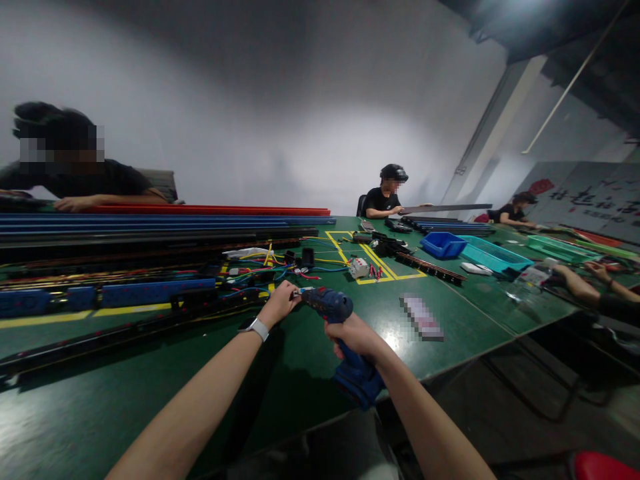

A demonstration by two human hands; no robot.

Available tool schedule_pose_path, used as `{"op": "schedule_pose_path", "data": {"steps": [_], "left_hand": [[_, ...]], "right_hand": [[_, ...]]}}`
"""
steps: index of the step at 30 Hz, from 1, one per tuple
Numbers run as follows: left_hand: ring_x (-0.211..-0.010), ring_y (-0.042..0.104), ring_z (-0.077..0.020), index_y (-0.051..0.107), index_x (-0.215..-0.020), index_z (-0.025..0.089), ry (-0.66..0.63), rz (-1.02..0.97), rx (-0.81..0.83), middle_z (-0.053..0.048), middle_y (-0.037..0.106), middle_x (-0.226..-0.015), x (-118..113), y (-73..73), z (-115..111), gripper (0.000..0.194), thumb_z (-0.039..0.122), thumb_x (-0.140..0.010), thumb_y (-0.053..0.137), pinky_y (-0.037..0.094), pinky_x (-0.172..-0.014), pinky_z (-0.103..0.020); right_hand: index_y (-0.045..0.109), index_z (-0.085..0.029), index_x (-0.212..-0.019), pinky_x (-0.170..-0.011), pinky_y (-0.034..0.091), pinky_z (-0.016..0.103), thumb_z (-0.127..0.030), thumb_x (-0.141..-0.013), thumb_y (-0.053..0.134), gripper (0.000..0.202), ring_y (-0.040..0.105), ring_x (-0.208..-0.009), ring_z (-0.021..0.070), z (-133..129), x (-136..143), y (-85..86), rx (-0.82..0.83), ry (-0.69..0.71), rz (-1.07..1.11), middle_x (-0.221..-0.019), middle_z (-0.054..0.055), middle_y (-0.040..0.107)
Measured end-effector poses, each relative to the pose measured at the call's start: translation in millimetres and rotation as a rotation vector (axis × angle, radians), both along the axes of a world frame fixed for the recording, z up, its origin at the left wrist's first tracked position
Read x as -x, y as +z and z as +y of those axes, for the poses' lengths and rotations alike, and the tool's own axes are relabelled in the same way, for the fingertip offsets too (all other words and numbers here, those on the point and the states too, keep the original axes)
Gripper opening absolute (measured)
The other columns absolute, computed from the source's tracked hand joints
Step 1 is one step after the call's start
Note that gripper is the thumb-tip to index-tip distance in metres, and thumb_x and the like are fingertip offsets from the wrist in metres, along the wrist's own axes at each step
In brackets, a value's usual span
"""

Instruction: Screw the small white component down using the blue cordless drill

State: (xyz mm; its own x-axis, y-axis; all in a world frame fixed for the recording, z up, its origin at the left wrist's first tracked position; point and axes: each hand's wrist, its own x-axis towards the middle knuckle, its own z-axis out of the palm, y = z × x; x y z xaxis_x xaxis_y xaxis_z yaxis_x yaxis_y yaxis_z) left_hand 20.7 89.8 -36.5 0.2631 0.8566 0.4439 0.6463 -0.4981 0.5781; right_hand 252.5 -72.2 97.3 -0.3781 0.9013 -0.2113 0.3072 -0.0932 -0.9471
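My right hand (354,331) is wrapped round the grip of a blue cordless drill (327,303), its nose pointing left. At the drill's tip, the fingers of my left hand (281,301) pinch together over the end of a long black rail (150,327); what they hold there is too small to make out. A watch with a pale band (259,329) is on my left wrist. Just beyond my left hand lies a tangle of coloured wires (260,270) with black and white connectors. A light grey breaker-like block (359,268) sits past the drill.
Long blue rails (150,223) and a red rail (210,209) lie along the far left. A blue bin (443,245) and a turquoise tray (493,255) stand to the right. A blurred-out flat object (421,318) lies nearer. Several other people work around the table (470,333).
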Motion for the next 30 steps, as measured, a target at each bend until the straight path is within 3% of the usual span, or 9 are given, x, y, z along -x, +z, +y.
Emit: {"op": "schedule_pose_path", "data": {"steps": [30], "left_hand": [[-0.092, 0.06, -0.0205, 0.069, -0.092, 0.018, -0.014, 0.009, -0.006, -0.009, 0.061, -0.102, 0.3, 1.4, -0.8, 0.009, 0.025, -0.088, 0.065, 0.051, -0.088, -0.036]], "right_hand": [[0.046, -0.021, -0.069, -0.04, 0.036, 0.02, -0.022, -0.069, 0.055, 0.01, 0.054, -0.04, 0.0107, 0.4, -0.3, 1.5, -0.006, 0.018, -0.043, -0.052, -0.007, 0.047]]}}
